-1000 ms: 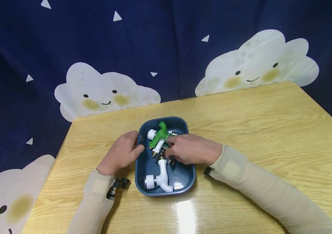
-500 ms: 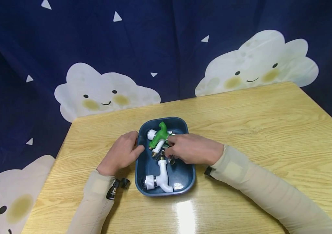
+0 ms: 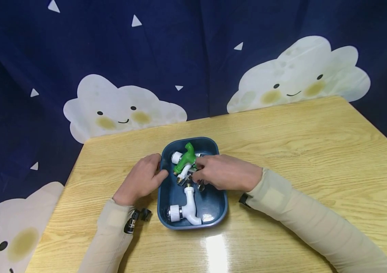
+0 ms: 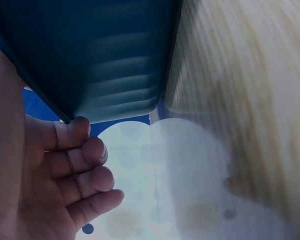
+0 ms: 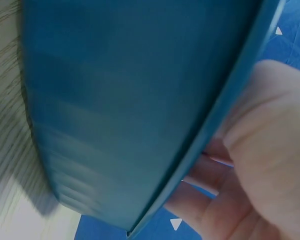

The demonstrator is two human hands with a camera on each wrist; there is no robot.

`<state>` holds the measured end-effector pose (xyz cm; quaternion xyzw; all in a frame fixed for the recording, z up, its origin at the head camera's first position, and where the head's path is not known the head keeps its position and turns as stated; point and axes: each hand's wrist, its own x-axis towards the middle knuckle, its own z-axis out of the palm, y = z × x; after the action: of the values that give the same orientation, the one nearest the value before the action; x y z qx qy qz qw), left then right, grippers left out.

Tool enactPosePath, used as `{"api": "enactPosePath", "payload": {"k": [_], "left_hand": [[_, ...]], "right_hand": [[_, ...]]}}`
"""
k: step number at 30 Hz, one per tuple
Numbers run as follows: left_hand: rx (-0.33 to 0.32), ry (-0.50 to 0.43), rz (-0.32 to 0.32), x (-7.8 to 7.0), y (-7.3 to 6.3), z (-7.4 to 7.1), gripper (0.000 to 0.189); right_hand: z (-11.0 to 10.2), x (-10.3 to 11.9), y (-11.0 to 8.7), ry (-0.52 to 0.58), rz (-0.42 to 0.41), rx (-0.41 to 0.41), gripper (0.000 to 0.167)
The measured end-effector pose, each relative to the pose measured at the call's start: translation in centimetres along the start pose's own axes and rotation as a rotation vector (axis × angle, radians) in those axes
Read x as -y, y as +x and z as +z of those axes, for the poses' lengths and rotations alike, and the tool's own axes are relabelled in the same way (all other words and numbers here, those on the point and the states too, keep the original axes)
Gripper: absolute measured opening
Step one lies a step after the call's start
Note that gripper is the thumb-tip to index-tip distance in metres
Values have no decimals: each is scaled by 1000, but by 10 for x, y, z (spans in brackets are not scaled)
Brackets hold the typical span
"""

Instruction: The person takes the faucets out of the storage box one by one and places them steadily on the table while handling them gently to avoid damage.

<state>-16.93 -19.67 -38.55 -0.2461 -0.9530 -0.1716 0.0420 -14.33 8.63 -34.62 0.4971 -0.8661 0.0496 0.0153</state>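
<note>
A dark blue plastic bin (image 3: 213, 206) stands on the table with several taps in it. My left hand (image 3: 141, 180) holds its left rim, thumb over the edge; in the left wrist view the curled fingers (image 4: 85, 165) lie along the outer wall. My right hand (image 3: 225, 172) reaches over the right rim, thumb and fingers curled at a shiny metal tap (image 3: 200, 185) that they partly cover. Just beyond the fingertips lies a green tap (image 3: 186, 159), overlapping a smaller white tap. A large white tap (image 3: 190, 206) lies at the near end. The bin wall hides the right fingertips in the right wrist view.
The wooden table (image 3: 299, 144) extends on both sides of the bin. Behind it hangs a dark blue curtain (image 3: 207, 57) printed with clouds. Black wrist mounts (image 3: 132, 222) sit on the cream sleeves.
My right hand shifts very slightly, and the shiny metal tap moves a little with it. My left hand stays at the rim.
</note>
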Motion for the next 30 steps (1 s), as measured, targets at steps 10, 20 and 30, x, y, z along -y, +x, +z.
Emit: {"api": "enactPosePath", "payload": {"k": [10, 20, 30], "left_hand": [[-10, -6, -3, 2, -1, 1, 17], [-5, 8, 29, 5, 0, 2, 18], [-2, 9, 18, 4, 0, 3, 17]], "right_hand": [[-1, 0, 3, -24, -9, -3, 17], [5, 4, -1, -112, -1, -91, 16], [3, -1, -14, -110, 43, -133, 18]]}}
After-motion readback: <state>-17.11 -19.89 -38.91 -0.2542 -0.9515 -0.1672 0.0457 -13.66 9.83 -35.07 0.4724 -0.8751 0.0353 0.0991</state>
